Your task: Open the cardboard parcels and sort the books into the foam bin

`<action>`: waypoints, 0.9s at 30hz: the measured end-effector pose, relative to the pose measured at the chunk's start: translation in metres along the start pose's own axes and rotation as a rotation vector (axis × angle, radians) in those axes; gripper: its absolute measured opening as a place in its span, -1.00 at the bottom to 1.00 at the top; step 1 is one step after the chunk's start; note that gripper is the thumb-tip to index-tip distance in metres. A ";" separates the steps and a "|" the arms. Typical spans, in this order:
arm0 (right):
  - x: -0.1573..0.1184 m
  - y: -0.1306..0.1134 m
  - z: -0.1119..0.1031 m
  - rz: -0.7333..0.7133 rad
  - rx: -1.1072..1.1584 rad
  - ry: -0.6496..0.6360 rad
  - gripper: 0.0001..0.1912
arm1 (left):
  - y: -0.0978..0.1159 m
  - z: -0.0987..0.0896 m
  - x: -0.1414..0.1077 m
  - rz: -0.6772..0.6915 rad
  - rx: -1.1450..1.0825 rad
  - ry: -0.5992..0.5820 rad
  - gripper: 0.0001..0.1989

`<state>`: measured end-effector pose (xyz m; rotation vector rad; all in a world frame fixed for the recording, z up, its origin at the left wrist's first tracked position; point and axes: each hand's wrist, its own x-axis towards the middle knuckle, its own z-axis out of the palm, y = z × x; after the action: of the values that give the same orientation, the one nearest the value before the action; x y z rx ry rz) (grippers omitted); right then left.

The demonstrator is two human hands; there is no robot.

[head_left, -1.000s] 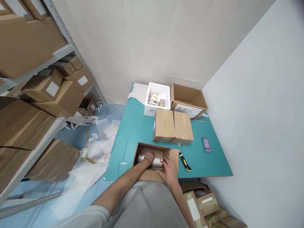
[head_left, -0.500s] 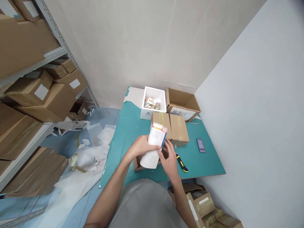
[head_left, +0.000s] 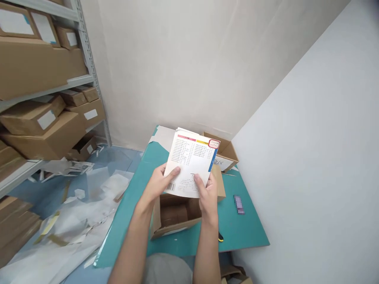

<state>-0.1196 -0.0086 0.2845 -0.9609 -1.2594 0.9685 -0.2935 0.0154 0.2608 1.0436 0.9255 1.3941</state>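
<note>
Both my hands hold a white book (head_left: 189, 165) up above the table, its printed back side with a barcode facing me. My left hand (head_left: 161, 181) grips the lower left edge with the thumb on the cover. On the lower right edge, my right hand (head_left: 207, 193) is closed the same way, thumb on top. Another white page or cover edge shows behind the book's top left. Below the book stands an open cardboard box (head_left: 174, 227) with nothing visible but brown cardboard inside. The book covers the white bin behind it.
An open cardboard box with a paper label (head_left: 222, 163) stands at the back of the green table (head_left: 245, 225). A closed carton (head_left: 220, 183) is partly hidden. A pixelated purple item (head_left: 239, 205) lies at right. Shelves with cartons (head_left: 44, 63) rise at left; plastic sheeting (head_left: 74, 225) covers the floor.
The book has been raised and turned from a steep tilt so its back lies flat toward me. My hands have shifted to its two lower sides. The view has tilted up.
</note>
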 end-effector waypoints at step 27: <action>-0.046 0.024 0.075 0.045 0.115 0.164 -0.26 | -0.001 -0.008 -0.070 0.461 0.173 0.563 -0.62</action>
<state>-0.1981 -0.0422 0.2527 -0.9620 -1.0384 0.9656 -0.3007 -0.0537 0.2515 1.0511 1.2792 2.0884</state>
